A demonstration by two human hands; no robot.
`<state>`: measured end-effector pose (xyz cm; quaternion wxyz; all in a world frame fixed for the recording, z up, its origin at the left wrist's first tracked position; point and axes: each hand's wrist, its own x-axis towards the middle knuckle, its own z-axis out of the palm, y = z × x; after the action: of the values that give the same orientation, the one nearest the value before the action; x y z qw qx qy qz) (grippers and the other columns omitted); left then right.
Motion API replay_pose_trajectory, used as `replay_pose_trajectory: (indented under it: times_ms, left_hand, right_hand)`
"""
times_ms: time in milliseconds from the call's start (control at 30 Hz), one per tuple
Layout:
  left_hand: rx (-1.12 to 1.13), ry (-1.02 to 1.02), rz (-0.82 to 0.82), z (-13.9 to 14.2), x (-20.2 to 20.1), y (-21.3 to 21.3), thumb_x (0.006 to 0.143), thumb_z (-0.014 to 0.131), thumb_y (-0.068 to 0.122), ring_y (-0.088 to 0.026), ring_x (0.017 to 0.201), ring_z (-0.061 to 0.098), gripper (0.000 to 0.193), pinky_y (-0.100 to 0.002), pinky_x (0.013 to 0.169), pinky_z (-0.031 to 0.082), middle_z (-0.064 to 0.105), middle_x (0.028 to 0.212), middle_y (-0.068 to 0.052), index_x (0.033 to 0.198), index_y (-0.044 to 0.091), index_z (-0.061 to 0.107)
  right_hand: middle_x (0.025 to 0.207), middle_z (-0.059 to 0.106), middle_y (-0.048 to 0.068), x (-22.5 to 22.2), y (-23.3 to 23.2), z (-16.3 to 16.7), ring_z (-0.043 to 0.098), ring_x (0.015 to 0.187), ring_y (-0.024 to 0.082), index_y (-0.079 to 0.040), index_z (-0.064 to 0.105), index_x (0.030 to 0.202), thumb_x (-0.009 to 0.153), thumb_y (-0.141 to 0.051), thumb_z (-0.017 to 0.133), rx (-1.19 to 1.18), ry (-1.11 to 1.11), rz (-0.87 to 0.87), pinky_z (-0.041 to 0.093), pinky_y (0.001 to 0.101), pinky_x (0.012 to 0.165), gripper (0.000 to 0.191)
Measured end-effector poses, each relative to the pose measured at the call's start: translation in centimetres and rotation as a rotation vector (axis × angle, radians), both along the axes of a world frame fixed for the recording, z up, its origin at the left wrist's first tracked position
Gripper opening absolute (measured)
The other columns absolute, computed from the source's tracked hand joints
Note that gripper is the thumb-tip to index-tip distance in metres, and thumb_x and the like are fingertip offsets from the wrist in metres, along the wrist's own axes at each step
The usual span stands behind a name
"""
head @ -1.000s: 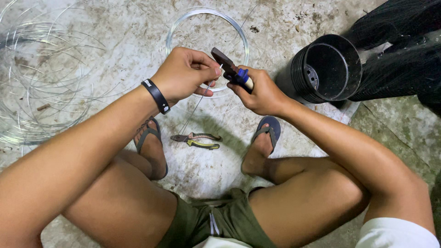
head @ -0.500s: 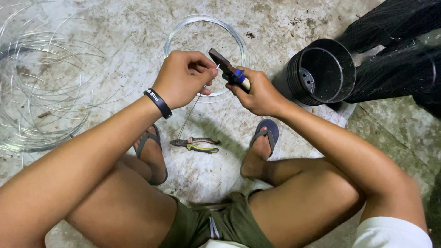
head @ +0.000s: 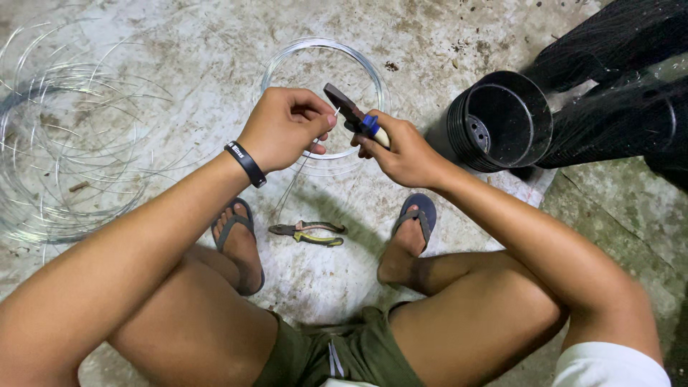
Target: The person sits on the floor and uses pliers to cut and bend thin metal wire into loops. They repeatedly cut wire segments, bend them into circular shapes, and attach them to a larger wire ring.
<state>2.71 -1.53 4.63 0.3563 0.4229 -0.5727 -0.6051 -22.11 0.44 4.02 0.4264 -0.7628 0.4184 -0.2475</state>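
right hand [head: 408, 150] is clenched around the handles of pliers [head: 355, 115] with blue and pale grips, dark nose raised up and left toward the other hand. left hand [head: 283, 129] is closed in a pinch on a short piece of thin wire [head: 335, 112], the pale tip seen just beside the plier nose; whether nose and wire touch cannot be told. a black wristband [head: 245, 163] is worn on the left wrist. more thin strands [head: 290, 188] are seen hanging from the left hand toward the floor. the wire is judged light, springy and stiff enough to hold a bend, slippery in bare fingers, sharp at cut ends; it is best taken close to the working point with fingertips, the free end left to the pliers. behind the hands a small neat wire coil [head: 322, 100] is laid flat on the concrete floor [head: 215, 43], and a larger loose tangle of wire [head: 64, 143] is spread at far left. a second pair of pliers with yellow grips [head: 307, 233] is lying between the sandalled feet. at right a stack of black plastic pots [head: 502, 122] is tipped on its side, mouth toward the camera, nothing seen inside but drain holes; dark mesh material [head: 616, 93] is piled beside it.
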Motion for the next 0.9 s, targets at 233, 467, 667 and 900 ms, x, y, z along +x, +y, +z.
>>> replay_pose_trajectory:
  times_ms: [233, 467, 667, 900]
  left_hand:
    - [0.004, 0.015, -0.038, -0.2, 0.3, 0.4, 0.094, 0.072, 0.008, -0.009, 0.072, 0.068, 0.014, -0.028, 0.062, 0.065, 0.070, 0.082, -0.005, 0.101, -0.003, 0.072]
    - [0.009, 0.065, -0.072, 0.0, 0.0, 1.1, 0.095, 0.071, 0.010, -0.009, 0.076, 0.069, 0.014, -0.028, 0.063, 0.066, 0.071, 0.085, -0.005, 0.102, -0.002, 0.072]
    - [0.007, 0.069, -0.096, 0.5, -0.4, 1.9, 0.095, 0.071, 0.010, -0.009, 0.075, 0.069, 0.015, -0.028, 0.063, 0.065, 0.071, 0.084, -0.005, 0.103, -0.002, 0.072]
    - [0.015, 0.058, -0.110, 0.7, -0.6, 2.0, 0.095, 0.072, 0.010, -0.009, 0.072, 0.067, 0.015, -0.027, 0.062, 0.064, 0.070, 0.082, -0.005, 0.103, -0.002, 0.073]
  right_hand:
    - [0.095, 0.072, 0.005, -0.3, -0.2, -1.2, 0.070, 0.083, 0.011, -0.002, 0.062, 0.115, 0.107, -0.017, 0.059, 0.143, -0.140, -0.133, 0.059, 0.0300, 0.074, 0.018]
    - [0.101, 0.071, 0.004, 0.8, 0.7, -0.3, 0.066, 0.084, 0.011, -0.003, 0.055, 0.122, 0.098, -0.013, 0.072, 0.199, -0.390, -0.184, 0.058, 0.0292, 0.074, 0.031]
    - [0.099, 0.069, 0.004, 2.1, 1.6, 0.0, 0.068, 0.085, 0.012, -0.002, 0.058, 0.117, 0.098, -0.012, 0.076, 0.177, -0.494, -0.235, 0.059, 0.0303, 0.078, 0.028]
    - [0.098, 0.069, 0.003, 2.4, 1.6, 0.3, 0.068, 0.084, 0.012, -0.002, 0.059, 0.116, 0.097, -0.010, 0.076, 0.172, -0.488, -0.272, 0.059, 0.0299, 0.077, 0.026]
